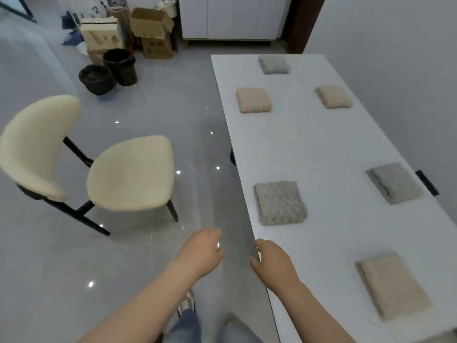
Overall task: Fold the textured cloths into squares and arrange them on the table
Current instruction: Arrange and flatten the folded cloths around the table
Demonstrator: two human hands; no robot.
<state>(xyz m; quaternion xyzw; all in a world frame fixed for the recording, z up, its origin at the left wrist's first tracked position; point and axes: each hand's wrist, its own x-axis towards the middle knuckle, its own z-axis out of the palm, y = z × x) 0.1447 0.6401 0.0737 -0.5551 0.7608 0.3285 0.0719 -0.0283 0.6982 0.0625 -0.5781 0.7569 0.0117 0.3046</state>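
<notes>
Six folded textured cloths are lying on the white table [309,144], all well apart from each other. The nearest grey cloth [280,203] is sitting close to the left edge of the table, a little beyond the right hand [273,264]. A second grey cloth [394,183] is resting near the right edge, across from it. The nearest beige cloth [393,288] is lying by the right edge toward the near end of the table, to the right of the right hand and not touching it. Further along, one beige cloth [253,100] is lying near the left edge and another beige cloth [333,96] toward the right edge. The last grey cloth [273,64] is sitting at the far end of the table, about in the middle of that edge.

The right hand is hovering at the left edge of the table with its fingers loosely curled; it is gripping nothing. The left hand [201,253] is staying over the floor [148,256], just beside the table edge, also loosely curled and holding nothing. Neither hand is touching any cloth.

A cream chair [128,173] is standing on the floor to the left of the table. Cardboard boxes [150,24] and two dark baskets [108,70] are standing further back.
</notes>
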